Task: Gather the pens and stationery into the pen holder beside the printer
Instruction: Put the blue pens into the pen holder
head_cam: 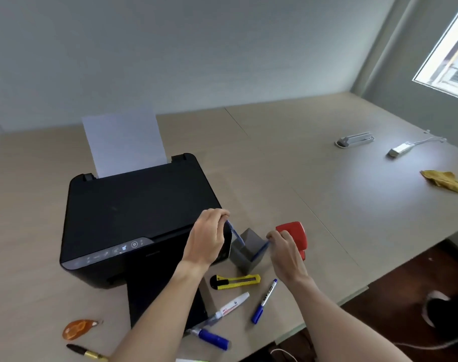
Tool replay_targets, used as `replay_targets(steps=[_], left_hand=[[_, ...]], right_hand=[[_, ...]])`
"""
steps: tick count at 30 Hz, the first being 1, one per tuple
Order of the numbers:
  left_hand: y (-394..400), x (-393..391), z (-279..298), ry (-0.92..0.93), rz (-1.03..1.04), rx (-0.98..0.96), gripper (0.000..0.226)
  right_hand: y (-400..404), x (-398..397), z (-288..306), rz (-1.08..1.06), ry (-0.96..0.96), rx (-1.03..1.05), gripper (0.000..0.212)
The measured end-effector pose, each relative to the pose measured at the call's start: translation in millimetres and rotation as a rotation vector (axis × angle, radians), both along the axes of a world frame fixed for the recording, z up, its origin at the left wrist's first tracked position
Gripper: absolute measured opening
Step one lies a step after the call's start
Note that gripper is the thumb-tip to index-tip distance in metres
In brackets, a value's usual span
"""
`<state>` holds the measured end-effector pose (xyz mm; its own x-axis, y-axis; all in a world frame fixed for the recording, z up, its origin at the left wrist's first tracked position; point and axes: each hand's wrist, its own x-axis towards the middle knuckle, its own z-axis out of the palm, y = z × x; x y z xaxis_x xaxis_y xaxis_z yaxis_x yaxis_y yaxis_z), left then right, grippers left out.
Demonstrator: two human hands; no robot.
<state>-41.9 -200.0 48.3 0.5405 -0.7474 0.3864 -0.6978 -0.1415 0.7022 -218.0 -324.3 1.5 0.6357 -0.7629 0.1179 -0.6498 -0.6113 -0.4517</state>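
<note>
A grey square pen holder (244, 254) stands just right of the black printer (133, 220). My left hand (209, 239) pinches a blue pen (235, 234) that slants down into the holder's left side. My right hand (285, 250) pinches a second blue pen (262, 250) that leans into its right side. On the desk in front lie a yellow box cutter (235, 281), a white correction pen (231, 307), a blue marker (264, 301), a blue-capped marker (212, 338), an orange tape dispenser (79, 329) and a black-and-gold pen (86, 352).
A red stapler-like object (294, 236) sits right behind my right hand. White paper (126, 145) stands in the printer's rear tray. Far right lie a white device (354, 139), a white adapter with cable (401, 150) and a yellow cloth (444, 181). The desk edge (353, 296) runs close on the right.
</note>
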Motion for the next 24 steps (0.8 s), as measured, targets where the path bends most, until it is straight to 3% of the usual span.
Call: replay_targets(steps=[9,12,17,20,24], left_hand=[[-30,-15,-21,-0.159,-0.197,0.285,0.026],[-27,-17,-28,-0.146,-0.199,0.333,0.027],[-8,-15,-37,-0.065,-0.161,0.334,0.031],[13,-12,-48,-0.025,-0.126,0.324,0.025],[47,-15,-70,-0.091,-0.169,0.443,0.020]], right_hand=[[15,-31,-16,-0.253,-0.083,0.143,0.016],[29,-34,-32,-0.328,-0.005,0.249,0.017],[59,-32,-57,-0.413,0.344,0.604,0.016],[72,-27,-70,-0.492,0.317,0.701,0.031],[76,-21,-75,-0.522,0.327,0.665,0.023]])
